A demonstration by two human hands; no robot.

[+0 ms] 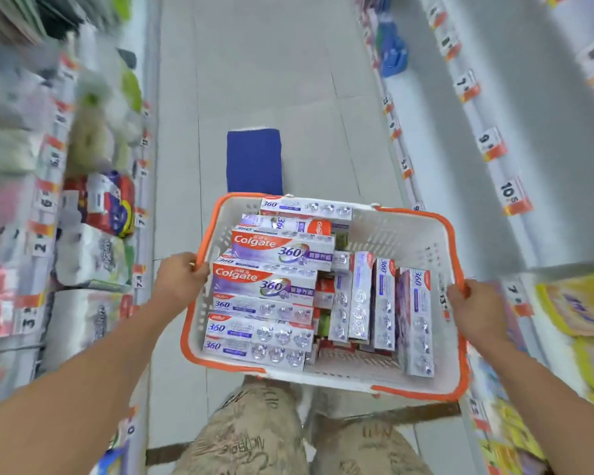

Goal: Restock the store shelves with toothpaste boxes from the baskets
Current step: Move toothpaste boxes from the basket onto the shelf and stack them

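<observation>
Both hands are on the basket (408, 241), carried out in front above the aisle floor (261, 80). The left hand (180, 277) curls its fingers round the orange rim (189, 320) on the left side, and the right hand (474, 311) grips the rim on the right side in the same way. The basket is white with slotted walls and hangs level between the 2 arms, over the person's patterned shorts (254, 437).

Inside, the toothpaste boxes (271, 282) fill most of the left half, stacked flat in rows running crosswise, Colgate 360 printed on the top ones. More boxes (384, 303) stand on edge toward the right, lengthwise, leaning against each other, with 1 box (415, 320) standing slightly apart nearest the right hand. Red and green packs show underneath them, too hidden to read. The far right corner of the basket shows bare plastic.

Ahead on the floor lies a blue mat (254, 162), just beyond the basket's far rim. Shelves run down both sides. The left shelves (48, 200) are blurred, holding wrapped paper rolls and a red pack. The right shelves (487, 138) carry orange price tags along their edges, with yellow packs (576, 303) near the right hand and a blue item (393, 53) farther up the aisle.
</observation>
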